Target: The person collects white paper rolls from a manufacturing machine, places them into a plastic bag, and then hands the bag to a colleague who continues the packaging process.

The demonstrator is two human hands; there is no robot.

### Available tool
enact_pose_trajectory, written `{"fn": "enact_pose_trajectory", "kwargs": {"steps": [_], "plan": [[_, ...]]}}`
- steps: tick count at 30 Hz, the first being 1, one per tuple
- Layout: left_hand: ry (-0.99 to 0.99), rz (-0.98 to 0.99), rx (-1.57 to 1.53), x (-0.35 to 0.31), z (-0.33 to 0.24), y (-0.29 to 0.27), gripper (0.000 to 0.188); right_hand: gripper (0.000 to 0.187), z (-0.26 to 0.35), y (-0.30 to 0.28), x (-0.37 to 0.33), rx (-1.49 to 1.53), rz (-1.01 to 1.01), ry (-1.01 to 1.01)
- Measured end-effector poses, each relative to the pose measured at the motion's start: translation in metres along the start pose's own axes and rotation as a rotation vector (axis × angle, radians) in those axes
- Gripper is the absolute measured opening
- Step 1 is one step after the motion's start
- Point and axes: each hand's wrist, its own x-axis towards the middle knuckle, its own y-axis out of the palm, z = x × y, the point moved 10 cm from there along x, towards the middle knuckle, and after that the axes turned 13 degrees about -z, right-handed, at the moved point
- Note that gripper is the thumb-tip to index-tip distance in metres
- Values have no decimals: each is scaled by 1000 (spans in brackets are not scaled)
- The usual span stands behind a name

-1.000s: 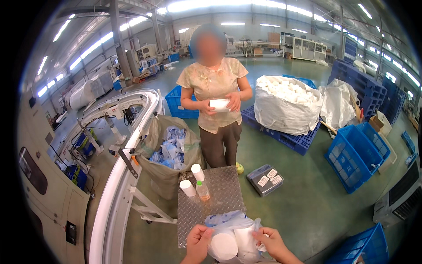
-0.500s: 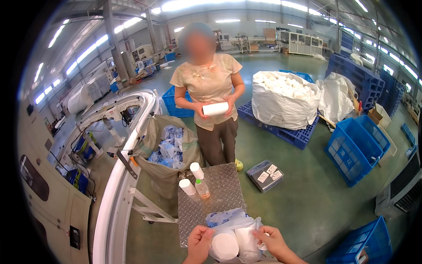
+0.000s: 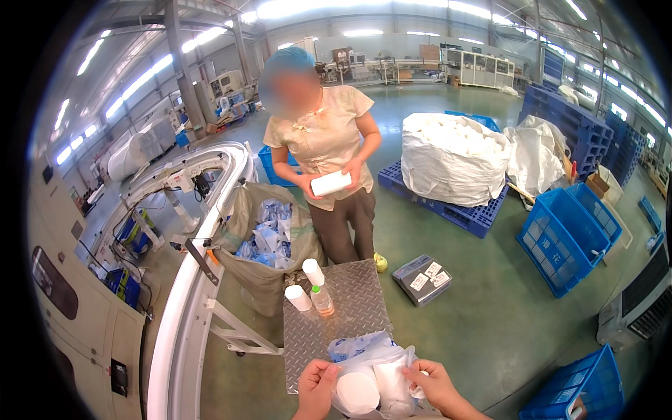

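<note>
A thin translucent plastic bag with blue print lies at the near edge of a metal plate table. Inside it are white rolls: one shows a round end, another stands beside it. My left hand pinches the bag's left edge between thumb and fingers. On the other side my right hand grips the bag's gathered right edge. Farther up the table stand two white rolls, a nearer one and a farther one, beside a clear bottle with a green cap.
Across the table a person holds a white roll. A sack of blue-printed bags stands next to the white conveyor rail. Right of the table are a dark case, blue crates and a big white sack.
The person opposite has leaned to the left and lowered their head, and the roll in their hands has shifted left and tilted. My hands and the bag have barely moved.
</note>
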Motion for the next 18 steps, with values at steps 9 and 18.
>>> {"fn": "enact_pose_trajectory", "kwargs": {"steps": [9, 18], "plan": [[8, -38, -9, 1, 1, -3, 10, 25, -1, 3, 0, 13, 13, 7], [-35, -22, 14, -1, 2, 4, 9, 21, -13, -7, 5, 82, -52, 4]]}}
